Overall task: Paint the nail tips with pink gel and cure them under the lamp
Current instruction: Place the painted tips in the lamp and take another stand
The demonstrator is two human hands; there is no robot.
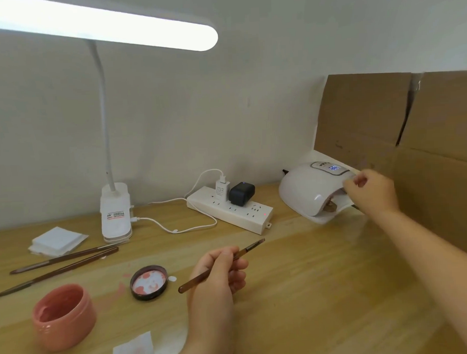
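While the left hand (218, 274) pinches a gel brush (221, 265) pointing toward two o'clock, the right hand (372, 191), fingers curled at the curing lamp (308, 192) mouth, seems to grip a white sheet there; pink gel jar (64, 316) sits at eight o'clock.

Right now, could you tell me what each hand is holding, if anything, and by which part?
The left hand grips a brush around mid-handle. The right hand is at the curing lamp opening; whether it holds anything cannot be told.
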